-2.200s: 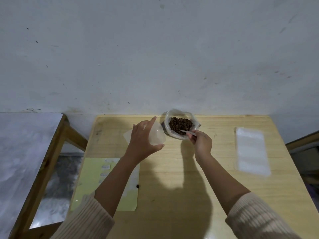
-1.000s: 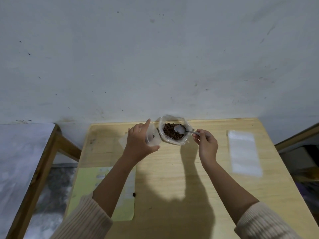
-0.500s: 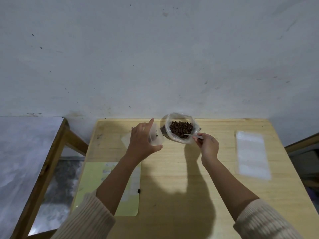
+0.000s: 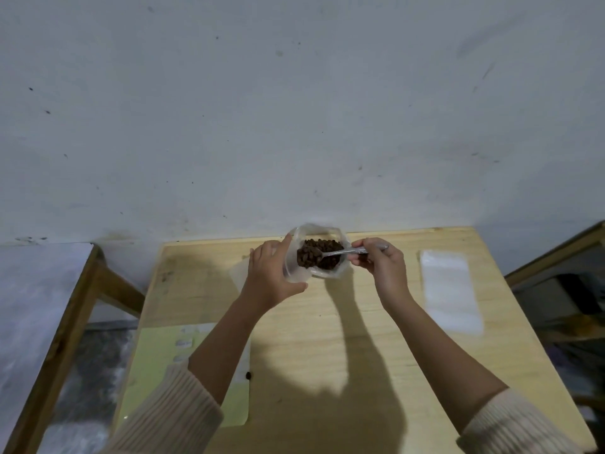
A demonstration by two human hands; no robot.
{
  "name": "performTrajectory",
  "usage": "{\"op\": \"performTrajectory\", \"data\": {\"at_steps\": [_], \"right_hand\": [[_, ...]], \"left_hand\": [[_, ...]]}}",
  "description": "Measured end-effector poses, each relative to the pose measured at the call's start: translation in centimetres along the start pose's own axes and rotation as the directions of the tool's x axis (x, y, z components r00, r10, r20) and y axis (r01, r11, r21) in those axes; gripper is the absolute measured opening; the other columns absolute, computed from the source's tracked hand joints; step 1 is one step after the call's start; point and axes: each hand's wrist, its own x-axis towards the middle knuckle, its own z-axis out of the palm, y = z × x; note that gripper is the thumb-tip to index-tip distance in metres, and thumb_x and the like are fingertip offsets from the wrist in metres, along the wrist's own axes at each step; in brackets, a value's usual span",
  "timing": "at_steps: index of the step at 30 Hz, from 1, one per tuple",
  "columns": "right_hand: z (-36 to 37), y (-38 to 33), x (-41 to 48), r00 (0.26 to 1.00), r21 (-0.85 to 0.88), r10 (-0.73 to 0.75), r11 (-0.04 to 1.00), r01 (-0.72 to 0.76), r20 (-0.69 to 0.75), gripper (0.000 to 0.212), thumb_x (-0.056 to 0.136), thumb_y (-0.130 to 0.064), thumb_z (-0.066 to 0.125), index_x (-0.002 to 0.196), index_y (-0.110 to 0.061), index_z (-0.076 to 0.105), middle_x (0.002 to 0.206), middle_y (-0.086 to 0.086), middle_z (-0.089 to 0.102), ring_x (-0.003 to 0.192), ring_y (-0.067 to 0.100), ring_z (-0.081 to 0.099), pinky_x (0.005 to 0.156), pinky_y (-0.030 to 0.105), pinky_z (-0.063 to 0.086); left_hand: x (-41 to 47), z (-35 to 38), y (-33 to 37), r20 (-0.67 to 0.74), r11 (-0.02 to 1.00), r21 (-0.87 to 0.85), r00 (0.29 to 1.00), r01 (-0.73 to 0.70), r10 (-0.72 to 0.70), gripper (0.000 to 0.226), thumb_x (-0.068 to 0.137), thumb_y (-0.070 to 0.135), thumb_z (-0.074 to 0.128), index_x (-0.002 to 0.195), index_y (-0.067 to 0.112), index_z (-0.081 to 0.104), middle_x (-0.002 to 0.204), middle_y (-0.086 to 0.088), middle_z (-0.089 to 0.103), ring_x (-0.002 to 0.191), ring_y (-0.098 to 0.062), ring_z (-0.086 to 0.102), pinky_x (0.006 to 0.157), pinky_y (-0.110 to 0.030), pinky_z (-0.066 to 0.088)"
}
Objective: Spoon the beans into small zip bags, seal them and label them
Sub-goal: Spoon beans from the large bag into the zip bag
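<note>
Okay so, starting on the left: the yellow-green label sheet [image 4: 154,365] lies on the near-left part of the wooden table [image 4: 327,339], with a few white stickers on it and nobody touching it. Just past its right edge sits a dark speck [image 4: 248,375] that looks like a stray bean, so I'd guess spills are a real possibility on this setup.

Further back, the left hand [image 4: 270,273] has its fingers curled round a small clear zip bag [image 4: 296,271], thumb tucked under it. It holds the mouth right up against the big open bag of beans [image 4: 329,273]. The beans [image 4: 314,253] are piled in that big bag at the far middle of the table. Whether any are in the small one, I can't tell. The spoon [image 4: 339,252] has its bowl down in the pile, and the right hand [image 4: 383,267] pinches the handle between thumb and fingertips, with the rest of the hand loosely curled. On the right, well apart from all this, is a flat stack of empty zip bags [image 4: 450,290].

Where I'd expect trouble:
- The small bag is floppy film held one-handed, so its mouth could sag shut just as a loaded spoon comes across, and beans would roll off over the table.
- An overfilled spoon would do the same.
- The big bag is soft too and nothing props it, so a hard dig or a nudge from the left hand might tip it.
- Beans caught in the zip track would stop the seal closing later.
</note>
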Motion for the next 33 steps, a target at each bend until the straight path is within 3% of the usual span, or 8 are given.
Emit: {"op": "performTrajectory", "data": {"at_steps": [4, 12, 15, 19, 22, 25, 29, 33], "right_hand": [[0.4, 0.2, -0.4, 0.994, -0.068, -0.044, 0.996, 0.051, 0.099, 0.023, 0.095, -0.007, 0.048, 0.08, -0.004, 0.065, 0.08, 0.016, 0.066, 0.063, 0.019, 0.065, 0.064, 0.023, 0.053], [0.5, 0.4, -0.8, 0.983, -0.046, -0.106, 0.992, 0.114, 0.151, 0.024, 0.095, -0.011, 0.049, 0.081, -0.01, 0.068, 0.074, 0.006, 0.069, 0.07, 0.023, 0.065, 0.07, 0.025, 0.053], [0.0, 0.4, -0.7, 0.995, 0.065, -0.067, 0.996, 0.062, 0.074, 0.026, 0.095, -0.003, 0.044, 0.078, -0.007, 0.064, 0.072, -0.001, 0.071, 0.065, 0.018, 0.065, 0.067, 0.023, 0.054], [-1.0, 1.2, -0.5, 0.993, 0.212, 0.009, 0.977, 0.016, -0.116, 0.027, 0.094, 0.0, 0.04, 0.079, -0.001, 0.062, 0.064, 0.006, 0.067, 0.057, 0.013, 0.065, 0.063, 0.019, 0.055], [-1.3, 2.4, -0.4, 0.973, 0.292, 0.104, 0.956, -0.039, -0.208, 0.026, 0.095, -0.003, 0.039, 0.082, -0.001, 0.061, 0.077, 0.014, 0.064, 0.063, 0.014, 0.065, 0.066, 0.018, 0.056], [-0.7, 3.6, -0.3, 0.951, 0.366, 0.236, 0.918, -0.152, -0.198, 0.023, 0.095, -0.005, 0.038, 0.089, 0.0, 0.06, 0.084, 0.014, 0.063, 0.075, 0.018, 0.066, 0.071, 0.018, 0.057], [0.7, 5.2, -0.1, 0.938, 0.294, 0.339, 0.906, -0.304, -0.074, 0.02, 0.096, -0.007, 0.041, 0.105, 0.002, 0.057, 0.102, 0.017, 0.062, 0.086, 0.019, 0.064, 0.072, 0.02, 0.057], [1.2, 5.5, -0.2, 0.946, 0.071, 0.324, 0.944, -0.322, -0.024, 0.02, 0.095, -0.009, 0.047, 0.109, -0.001, 0.059, 0.113, 0.012, 0.061, 0.097, 0.018, 0.061, 0.086, 0.027, 0.051]], "left_hand": [[-0.2, -0.1, 0.4, 0.012, 1.0, -0.001, 1.0, -0.021, 0.021, 0.104, 0.064, 0.044, 0.08, 0.147, 0.024, 0.022, 0.122, -0.007, 0.044, 0.117, -0.022, 0.035, 0.108, -0.043, 0.023], [-0.6, -0.7, 0.9, 0.033, 0.999, -0.032, 0.999, -0.002, 0.003, 0.103, 0.066, 0.043, 0.079, 0.147, 0.027, 0.02, 0.128, -0.006, 0.041, 0.12, -0.02, 0.031, 0.109, -0.046, 0.025], [-0.9, -1.1, 0.5, 0.006, 0.998, -0.056, 1.0, 0.007, -0.006, 0.102, 0.066, 0.04, 0.081, 0.147, 0.026, 0.021, 0.127, -0.007, 0.042, 0.12, -0.021, 0.032, 0.109, -0.046, 0.025], [-1.3, -1.4, -0.4, -0.036, 0.998, -0.049, 0.999, 0.039, -0.041, 0.103, 0.064, 0.04, 0.082, 0.147, 0.02, 0.025, 0.128, -0.01, 0.043, 0.122, -0.023, 0.034, 0.109, -0.049, 0.027], [-1.8, -1.7, -0.8, -0.089, 0.999, -0.043, 0.996, 0.015, -0.019, 0.103, 0.061, 0.036, 0.085, 0.145, 0.013, 0.03, 0.123, -0.013, 0.048, 0.117, -0.027, 0.04, 0.105, -0.047, 0.032], [-2.3, -2.0, -1.0, -0.135, 0.999, -0.028, 0.991, -0.019, 0.015, 0.103, 0.056, 0.031, 0.088, 0.142, 0.007, 0.036, 0.116, -0.017, 0.053, 0.111, -0.032, 0.046, 0.097, -0.047, 0.039], [-2.6, -2.3, -1.2, -0.136, 1.0, -0.016, 0.991, -0.007, 0.005, 0.104, 0.055, 0.034, 0.088, 0.141, 0.006, 0.036, 0.116, -0.018, 0.054, 0.11, -0.032, 0.048, 0.095, -0.047, 0.041], [-2.7, -2.4, -1.3, -0.131, 0.999, -0.032, 0.991, -0.002, -0.002, 0.105, 0.055, 0.04, 0.085, 0.141, 0.006, 0.036, 0.117, -0.017, 0.054, 0.11, -0.031, 0.047, 0.095, -0.047, 0.041]]}}
